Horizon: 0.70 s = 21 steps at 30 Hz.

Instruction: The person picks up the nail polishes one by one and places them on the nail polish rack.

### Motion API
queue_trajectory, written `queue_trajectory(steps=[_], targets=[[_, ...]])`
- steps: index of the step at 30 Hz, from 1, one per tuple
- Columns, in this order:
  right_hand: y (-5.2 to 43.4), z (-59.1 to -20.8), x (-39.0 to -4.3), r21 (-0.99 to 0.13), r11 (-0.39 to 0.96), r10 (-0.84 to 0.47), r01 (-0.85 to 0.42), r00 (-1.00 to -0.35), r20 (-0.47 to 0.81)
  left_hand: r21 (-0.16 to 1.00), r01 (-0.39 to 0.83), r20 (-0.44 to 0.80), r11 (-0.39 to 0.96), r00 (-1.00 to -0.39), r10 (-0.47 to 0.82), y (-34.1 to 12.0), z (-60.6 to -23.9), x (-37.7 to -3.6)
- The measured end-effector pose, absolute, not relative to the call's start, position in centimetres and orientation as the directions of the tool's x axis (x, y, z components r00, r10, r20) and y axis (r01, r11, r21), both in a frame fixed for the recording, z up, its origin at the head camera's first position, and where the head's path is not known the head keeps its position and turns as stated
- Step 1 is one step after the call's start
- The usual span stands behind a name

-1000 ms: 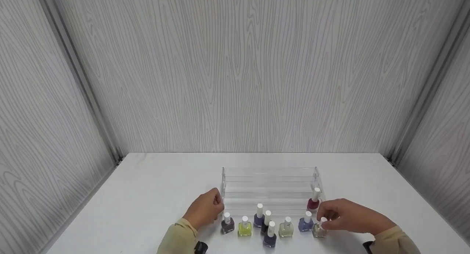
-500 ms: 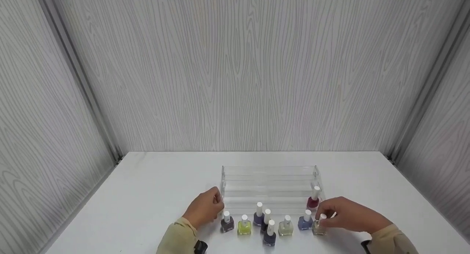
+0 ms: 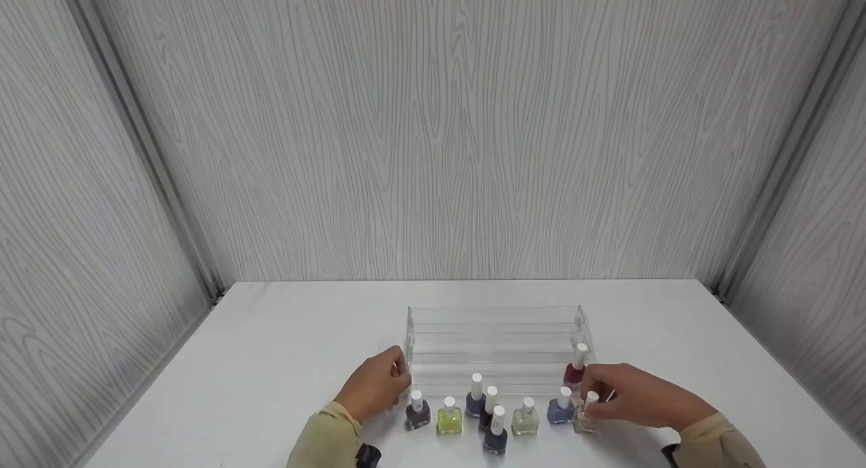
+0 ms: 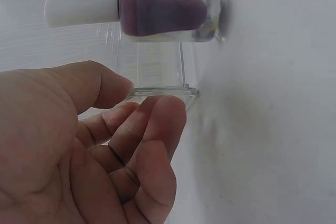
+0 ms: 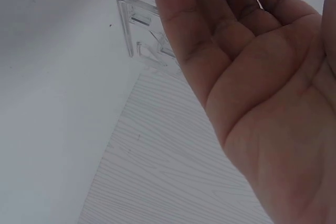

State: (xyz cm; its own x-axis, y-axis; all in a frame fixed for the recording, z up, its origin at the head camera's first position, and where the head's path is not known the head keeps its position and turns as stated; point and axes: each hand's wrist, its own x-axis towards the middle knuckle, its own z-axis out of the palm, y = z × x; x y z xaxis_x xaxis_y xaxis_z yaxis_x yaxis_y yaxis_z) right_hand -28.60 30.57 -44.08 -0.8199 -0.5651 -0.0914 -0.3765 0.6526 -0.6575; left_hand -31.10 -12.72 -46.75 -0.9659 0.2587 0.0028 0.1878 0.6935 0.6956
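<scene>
A clear acrylic tiered rack (image 3: 494, 337) stands on the white table. At its left end, my left hand (image 3: 377, 381) pinches the end panel between thumb and fingers, as the left wrist view shows. Close beside that hand is a dark purple nail polish bottle (image 4: 165, 11) with a white cap. By the rack's front right corner, my right hand (image 3: 629, 397) pinches the white cap of a pale, see-through nail polish bottle (image 3: 584, 423). That bottle is hidden in the right wrist view. A red nail polish bottle (image 3: 574, 375) stands upright at the rack's right end.
A loose row of nail polish bottles runs before the rack: yellow (image 3: 449, 422), several dark blue ones including one nearest the front (image 3: 495, 442), a pale one (image 3: 525, 423) and a blue one (image 3: 560, 413). Wood-grain panels (image 3: 433, 130) wall the table.
The right hand and the pale bottle's cap have shifted slightly, the cap moving up a little in the view. The left hand stays at the rack's end.
</scene>
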Motion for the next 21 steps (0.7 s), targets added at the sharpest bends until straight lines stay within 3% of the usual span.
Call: queue_trajectory(steps=[15, 21], targets=[[30.85, -44.24, -28.88, -0.694, 0.626, -0.583, -0.355, -0.805, -0.113, 0.691, 0.208, 0.029, 0.692, -0.965, 0.261, -12.69, -46.79, -31.28], [31.33, -44.32, -28.75, -0.712, 0.578, -0.637, -0.399, -0.766, -0.088, 0.677, 0.211, 0.04, 0.705, -0.967, 0.252, -12.73, -46.81, -31.32]])
